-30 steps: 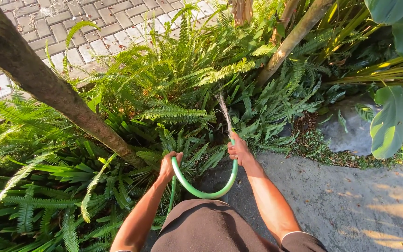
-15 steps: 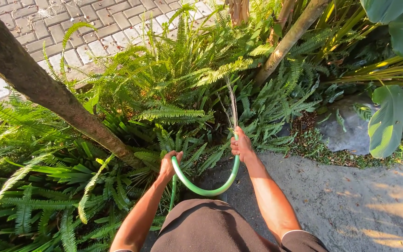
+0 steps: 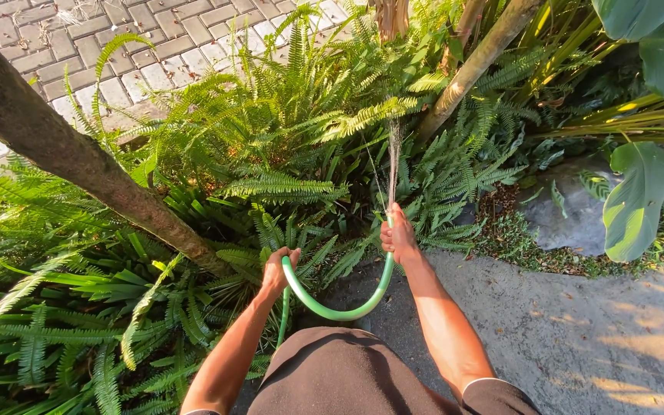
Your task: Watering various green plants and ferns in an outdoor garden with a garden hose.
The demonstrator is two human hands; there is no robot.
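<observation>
Left hand [image 3: 278, 270] closed around green hose [image 3: 332, 311]; right hand [image 3: 398, 237] clenched on hose end, water [image 3: 393, 157] spraying onto ferns [image 3: 286, 146] beside trunk [image 3: 78, 161].

A bright green hose [image 3: 337, 309] is curving between the fingers [image 3: 292, 253] of both hands, and a thin whitish spray [image 3: 393, 165] is rising just beyond the right hand's fingers. Ferns [image 3: 286, 146] ahead of the fingers are showing mid-green, sunlit yellow-green at the tips. Left of them a mottled grey-brown trunk [image 3: 78, 157] is slanting, and grey paving bricks [image 3: 155, 46] are lying in a staggered pattern.
</observation>
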